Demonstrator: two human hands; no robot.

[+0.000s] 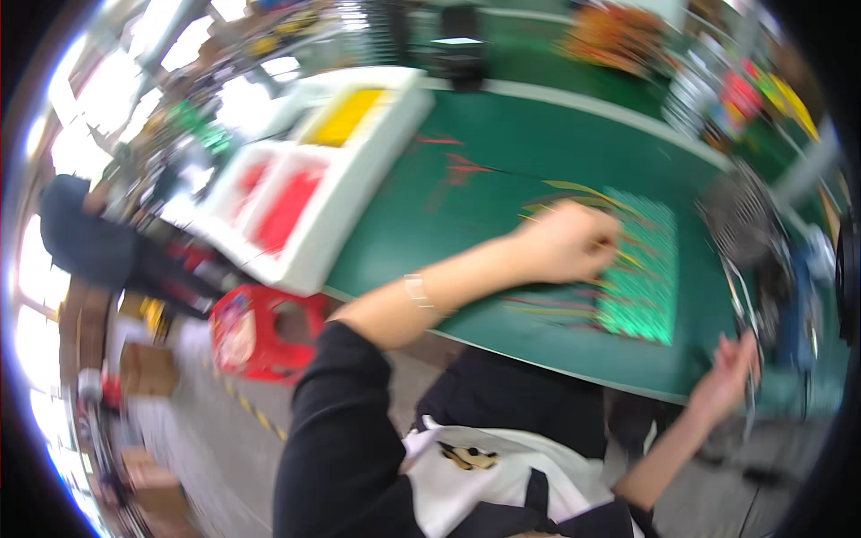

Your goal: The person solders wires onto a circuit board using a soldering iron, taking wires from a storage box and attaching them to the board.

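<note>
My left hand (569, 244) reaches across the table, its fingers curled in over the left part of a green circuit-board panel (647, 287). Thin yellow, red and dark wires (560, 309) stick out leftward from the panel's edge. Whatever lies between those fingertips is hidden by blur, though a yellow wire (631, 260) shows close by. At the table's right edge is my right hand (725, 381), beside a thin shiny rod or cord (743, 300). Motion smears its fingers, so I cannot tell whether they grip it.
A white foam tray (359, 193) with red and yellow contents stands left on the green table (404, 269). Red and black wires (466, 168) lie beyond my left hand. A red stool (260, 345) stands below left. Dark blurred equipment (744, 215) is at right. A person (81, 242) stands far left.
</note>
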